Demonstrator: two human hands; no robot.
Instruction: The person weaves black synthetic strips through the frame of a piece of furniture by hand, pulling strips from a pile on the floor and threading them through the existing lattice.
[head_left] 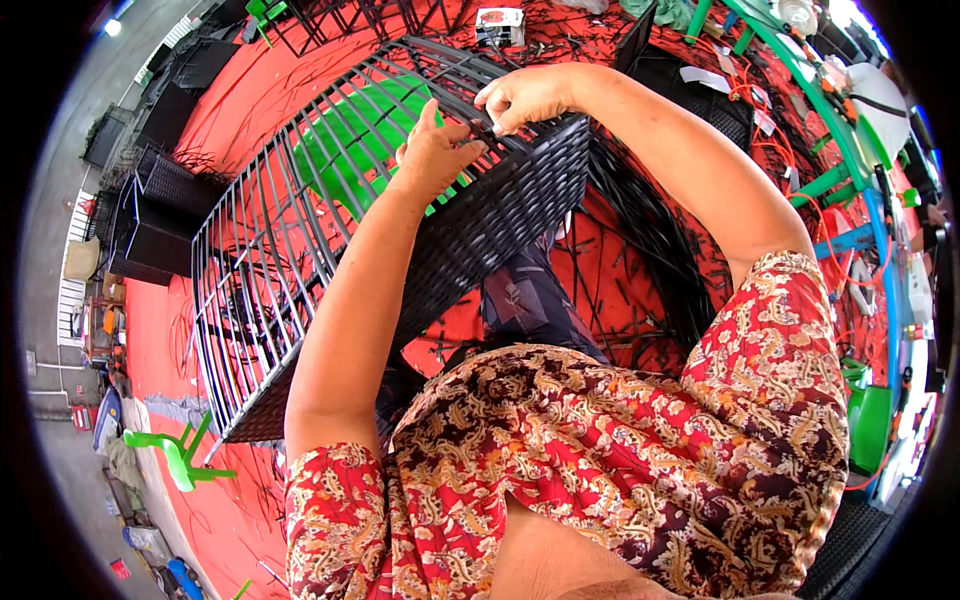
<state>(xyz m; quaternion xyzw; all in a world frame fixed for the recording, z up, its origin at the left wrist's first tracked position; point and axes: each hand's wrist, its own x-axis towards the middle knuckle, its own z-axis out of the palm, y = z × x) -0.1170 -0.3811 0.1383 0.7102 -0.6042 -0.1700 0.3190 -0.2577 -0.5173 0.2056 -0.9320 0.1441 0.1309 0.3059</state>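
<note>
A black woven wicker panel (490,210) on a frame of dark slats (270,210) leans across my lap. My left hand (435,155) is over the panel's upper edge, its index finger stretched up and its thumb apart; I see nothing held in it. Just right of it, my right hand (527,97) is at the same edge with its fingers curled and closed. What they hold, if anything, is too small to make out. Through the slats shows a green plastic chair (350,140) beyond the frame.
A bundle of long black strands (665,250) hangs at my right. Cut black scraps litter the red floor covering (600,270). Black wicker pieces (150,215) stand at the left, near a small green chair (180,455). A green and blue metal frame (845,150) stands at the right.
</note>
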